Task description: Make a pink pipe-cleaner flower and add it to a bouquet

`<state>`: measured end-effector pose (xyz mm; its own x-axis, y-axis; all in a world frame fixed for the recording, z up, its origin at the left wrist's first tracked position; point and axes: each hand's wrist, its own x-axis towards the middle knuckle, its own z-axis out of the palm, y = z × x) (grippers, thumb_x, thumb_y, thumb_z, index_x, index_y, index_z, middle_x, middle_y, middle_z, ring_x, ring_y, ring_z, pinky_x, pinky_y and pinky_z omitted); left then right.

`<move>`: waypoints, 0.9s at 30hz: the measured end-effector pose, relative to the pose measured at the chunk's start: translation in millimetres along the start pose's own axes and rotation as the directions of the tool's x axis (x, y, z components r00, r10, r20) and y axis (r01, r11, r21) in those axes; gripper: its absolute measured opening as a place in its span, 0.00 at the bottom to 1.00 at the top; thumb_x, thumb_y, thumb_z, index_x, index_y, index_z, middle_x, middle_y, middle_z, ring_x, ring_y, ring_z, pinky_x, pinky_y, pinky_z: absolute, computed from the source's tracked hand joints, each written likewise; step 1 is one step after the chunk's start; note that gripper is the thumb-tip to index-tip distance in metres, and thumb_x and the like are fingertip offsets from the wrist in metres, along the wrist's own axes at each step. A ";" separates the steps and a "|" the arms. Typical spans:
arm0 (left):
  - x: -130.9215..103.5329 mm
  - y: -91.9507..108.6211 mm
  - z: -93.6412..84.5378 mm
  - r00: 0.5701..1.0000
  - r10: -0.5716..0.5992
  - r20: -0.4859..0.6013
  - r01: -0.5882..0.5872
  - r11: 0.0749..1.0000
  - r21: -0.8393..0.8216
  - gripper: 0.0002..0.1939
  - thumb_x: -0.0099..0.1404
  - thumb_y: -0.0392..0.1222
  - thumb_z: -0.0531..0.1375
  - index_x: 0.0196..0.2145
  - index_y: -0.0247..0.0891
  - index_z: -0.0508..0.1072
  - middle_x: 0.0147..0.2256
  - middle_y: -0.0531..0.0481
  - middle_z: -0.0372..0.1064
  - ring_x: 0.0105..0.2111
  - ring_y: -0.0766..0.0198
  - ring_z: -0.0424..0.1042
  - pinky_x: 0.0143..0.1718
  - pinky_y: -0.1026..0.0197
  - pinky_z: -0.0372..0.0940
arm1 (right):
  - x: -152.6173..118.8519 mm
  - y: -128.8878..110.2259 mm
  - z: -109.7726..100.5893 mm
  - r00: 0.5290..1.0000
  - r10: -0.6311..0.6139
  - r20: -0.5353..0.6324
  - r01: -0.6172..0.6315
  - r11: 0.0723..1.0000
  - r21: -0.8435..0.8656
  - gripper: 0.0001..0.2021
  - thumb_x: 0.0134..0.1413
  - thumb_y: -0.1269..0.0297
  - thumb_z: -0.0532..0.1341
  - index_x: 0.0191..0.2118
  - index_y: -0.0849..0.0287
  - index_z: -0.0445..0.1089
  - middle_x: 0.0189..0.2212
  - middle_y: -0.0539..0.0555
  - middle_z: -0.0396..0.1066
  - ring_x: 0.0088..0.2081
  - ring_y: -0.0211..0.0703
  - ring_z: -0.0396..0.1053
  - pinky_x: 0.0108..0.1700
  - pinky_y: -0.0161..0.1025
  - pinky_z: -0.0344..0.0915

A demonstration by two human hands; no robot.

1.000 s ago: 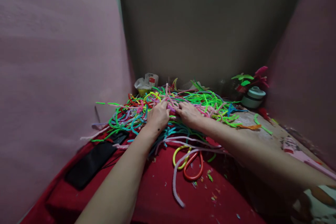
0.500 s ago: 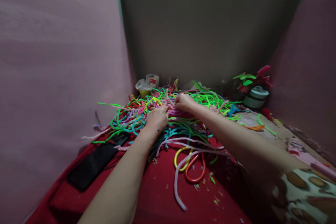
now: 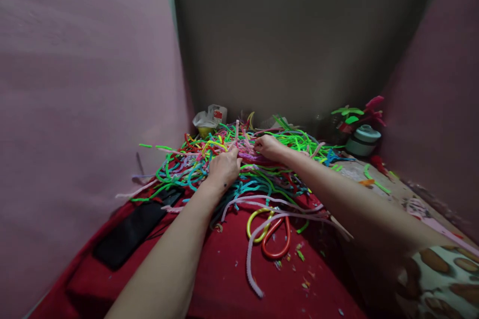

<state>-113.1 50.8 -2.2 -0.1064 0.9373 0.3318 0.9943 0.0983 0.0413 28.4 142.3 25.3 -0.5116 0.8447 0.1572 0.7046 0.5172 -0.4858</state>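
Observation:
A tangled heap of pipe cleaners in green, teal, pink, yellow and purple spreads beneath both hands. My left hand is closed over the near middle of the heap, gripping a light pink pipe cleaner whose end sticks up above the fingers. To its right, my right hand is curled in a pinch above the pink strands; whatever lies between its fingertips is too small to make out. Scissors with yellow and red handles rest in front of the heap, their blades largely hidden under strands.
A black phone-like slab lies at left on the red cloth. A lidded pale green jar stands at back right beside pipe-cleaner flowers. A white plastic bag sits at back left. Walls close in on three sides.
My right hand has moved slightly right, away from my left hand. My left hand stays nearly in place with the pink pipe cleaner upright. The view has shifted a little.

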 end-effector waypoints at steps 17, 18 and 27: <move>-4.3 11.1 -3.9 1.000 0.025 -0.004 -0.025 1.000 0.011 0.24 0.65 0.47 0.50 0.57 0.42 0.57 0.35 0.42 0.74 0.38 0.53 0.74 0.37 0.57 0.65 | -3.0 6.5 13.4 0.996 0.091 0.007 -0.079 0.817 0.572 0.05 0.40 0.68 0.59 0.27 0.63 0.70 0.14 0.43 0.60 0.16 0.29 0.52 0.20 0.30 0.49; -4.2 11.2 -3.6 1.000 0.025 0.000 -0.025 1.000 0.012 0.22 0.64 0.47 0.50 0.56 0.42 0.59 0.35 0.42 0.74 0.37 0.53 0.74 0.37 0.57 0.65 | -3.6 7.7 13.9 0.996 0.091 0.009 -0.078 0.789 0.609 0.05 0.39 0.68 0.59 0.27 0.62 0.69 0.15 0.43 0.61 0.16 0.29 0.52 0.20 0.29 0.49; -3.5 9.0 0.8 0.999 0.046 -0.020 -0.045 0.999 0.018 0.20 0.64 0.46 0.50 0.52 0.39 0.62 0.34 0.41 0.74 0.36 0.51 0.75 0.36 0.55 0.66 | -6.8 8.9 8.8 0.996 0.085 0.006 -0.051 0.535 0.843 0.03 0.41 0.69 0.59 0.25 0.61 0.63 0.19 0.48 0.68 0.20 0.32 0.62 0.24 0.30 0.59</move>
<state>-103.8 48.7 -3.8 -0.0610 0.9341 0.3517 0.9980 0.0618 0.0088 33.8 139.9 12.4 -0.4527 0.8849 0.1098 -0.0111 0.1175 -0.9930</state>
